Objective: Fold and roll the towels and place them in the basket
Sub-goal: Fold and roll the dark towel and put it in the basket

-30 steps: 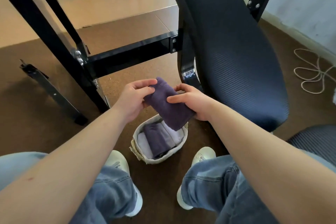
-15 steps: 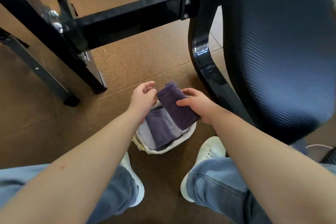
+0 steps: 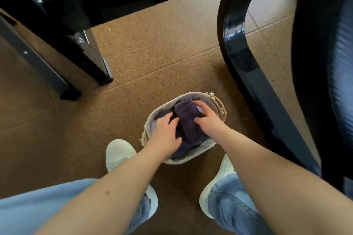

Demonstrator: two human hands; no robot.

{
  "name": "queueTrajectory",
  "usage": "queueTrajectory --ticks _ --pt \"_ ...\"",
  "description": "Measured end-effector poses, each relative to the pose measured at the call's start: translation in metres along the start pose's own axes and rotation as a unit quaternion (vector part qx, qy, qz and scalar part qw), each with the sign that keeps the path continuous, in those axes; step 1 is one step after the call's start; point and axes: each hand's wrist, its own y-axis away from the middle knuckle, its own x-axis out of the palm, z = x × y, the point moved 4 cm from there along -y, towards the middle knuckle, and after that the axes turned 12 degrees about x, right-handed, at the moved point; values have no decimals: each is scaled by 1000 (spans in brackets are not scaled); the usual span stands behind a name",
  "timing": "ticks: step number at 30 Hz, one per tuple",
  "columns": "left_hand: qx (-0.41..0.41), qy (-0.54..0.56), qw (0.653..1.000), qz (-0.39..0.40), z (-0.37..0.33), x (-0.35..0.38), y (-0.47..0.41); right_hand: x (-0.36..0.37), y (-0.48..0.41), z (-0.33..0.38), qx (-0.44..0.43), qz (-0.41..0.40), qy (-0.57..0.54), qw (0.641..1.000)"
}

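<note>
Seen from above, your right hand curls round a dark purple rolled towel, which lies inside the basket on the floor between your shoes. Your left hand rests flat, fingers spread, on the towels packed beside it. Let go too soon and the roll may spring loose and unwind; push hard on one side and the soft basket could tip

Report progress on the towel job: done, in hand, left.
Done: a pale towel already lies in the basket. In hand: the right hand grips a dark towel down inside the basket; the left hand presses beside it. Left: seat it and let go. No loose towels show.
</note>
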Motion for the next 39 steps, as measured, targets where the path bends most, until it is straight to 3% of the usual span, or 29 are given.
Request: queueTrajectory --ticks 4,9,14,16,21,25,31,39 --pt "0 -42 999 26 17 13 0 6 -11 -9 -12 -28 86 996" --pt "8 -78 997 25 14 17 -2 7 -3 -5 -109 -118 271 949" --pt "11 -133 991 18 12 22 -5 16 5 -7 -240 -55 550 798" --pt "10 -158 987 17 15 26 -4 23 1 -11 -233 -43 592 770" --pt "-17 -155 988 8 23 30 -4 28 -15 -19 -154 -27 610 777" --pt "-18 -153 988 19 21 30 -9 30 -22 -12 -142 -18 623 769" --pt "-24 -158 987 22 22 32 -10 22 -13 -19 -132 8 593 794" --pt "-27 -174 984 41 20 27 -13 30 -27 -7 -141 16 630 764"
